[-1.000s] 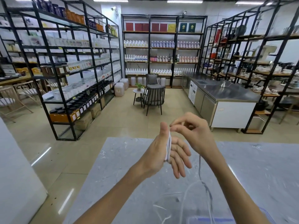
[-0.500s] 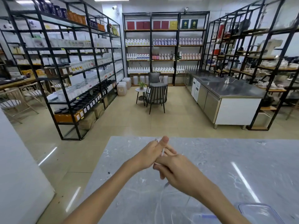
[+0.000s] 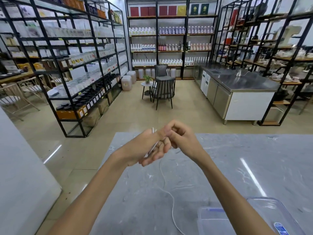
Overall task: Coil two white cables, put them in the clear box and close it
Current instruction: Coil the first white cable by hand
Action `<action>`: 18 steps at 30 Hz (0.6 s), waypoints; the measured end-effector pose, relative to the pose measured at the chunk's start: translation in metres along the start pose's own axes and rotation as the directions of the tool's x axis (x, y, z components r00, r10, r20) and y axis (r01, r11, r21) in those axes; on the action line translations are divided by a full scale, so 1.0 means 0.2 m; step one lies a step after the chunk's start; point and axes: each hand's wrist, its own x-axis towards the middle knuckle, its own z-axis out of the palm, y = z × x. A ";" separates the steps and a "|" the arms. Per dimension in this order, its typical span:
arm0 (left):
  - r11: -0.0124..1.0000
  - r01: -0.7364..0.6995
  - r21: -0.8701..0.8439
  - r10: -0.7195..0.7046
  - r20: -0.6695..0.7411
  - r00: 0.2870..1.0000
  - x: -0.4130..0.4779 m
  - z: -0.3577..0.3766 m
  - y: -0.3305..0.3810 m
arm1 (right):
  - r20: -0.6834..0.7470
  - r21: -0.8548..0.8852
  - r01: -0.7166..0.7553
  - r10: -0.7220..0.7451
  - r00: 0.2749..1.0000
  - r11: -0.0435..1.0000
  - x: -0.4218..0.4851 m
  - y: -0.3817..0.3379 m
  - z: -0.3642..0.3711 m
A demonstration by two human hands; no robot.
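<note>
White cable (image 3: 166,189) wraps the left hand (image 3: 145,148), right hand (image 3: 182,138) pinching it.

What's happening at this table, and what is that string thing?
A person is winding a white cable around the left hand, with the right hand guiding it at the fingers. Several loops sit on the left hand; the loose tail trails down across the grey marble table. A clear box and its lid lie open near the right forearm, nothing visibly inside yet.

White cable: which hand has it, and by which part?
Both. The white cable is looped around the left hand; the right hand pinches the strand near those loops.
</note>
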 end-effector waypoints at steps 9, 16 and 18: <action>0.987 0.004 -0.159 -0.013 -0.054 0.998 -0.02 -0.10 0.01 | -0.010 -0.554 0.016 -0.026 1.000 0.833 -0.06 0.38 0.04; 0.963 0.011 -0.271 -0.012 -0.005 1.000 -0.07 -0.13 -0.02 | -0.095 -0.691 -0.096 0.042 0.995 0.716 -0.12 0.64 -0.18; 0.970 0.010 -0.243 -0.012 -0.004 1.000 -0.07 -0.12 0.00 | -0.047 -0.553 -0.161 0.163 0.986 0.817 -0.17 0.69 -0.22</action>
